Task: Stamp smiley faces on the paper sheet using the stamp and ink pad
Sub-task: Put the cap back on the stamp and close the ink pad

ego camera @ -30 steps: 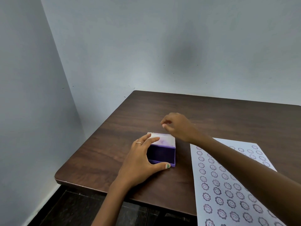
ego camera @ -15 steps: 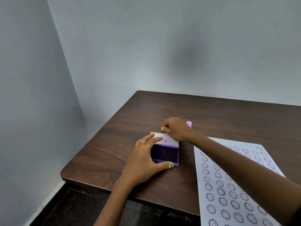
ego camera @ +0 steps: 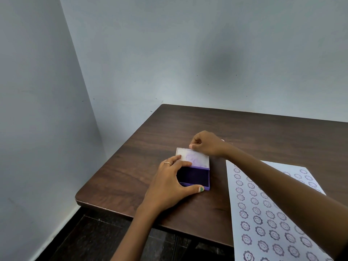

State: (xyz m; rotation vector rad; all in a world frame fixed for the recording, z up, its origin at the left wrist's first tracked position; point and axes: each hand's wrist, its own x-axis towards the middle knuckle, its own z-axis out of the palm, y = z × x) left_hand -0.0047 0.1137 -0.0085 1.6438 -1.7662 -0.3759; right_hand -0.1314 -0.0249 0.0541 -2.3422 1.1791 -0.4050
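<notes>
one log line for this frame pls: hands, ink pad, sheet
left hand: holds ink pad base | right hand: pinches lid far edge | pad: open | paper sheet: rows of smileys | stamp: unclear

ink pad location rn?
Head view: the ink pad lies open on the table near its left front corner, just left of the paper sheet, held by the left hand.
</notes>
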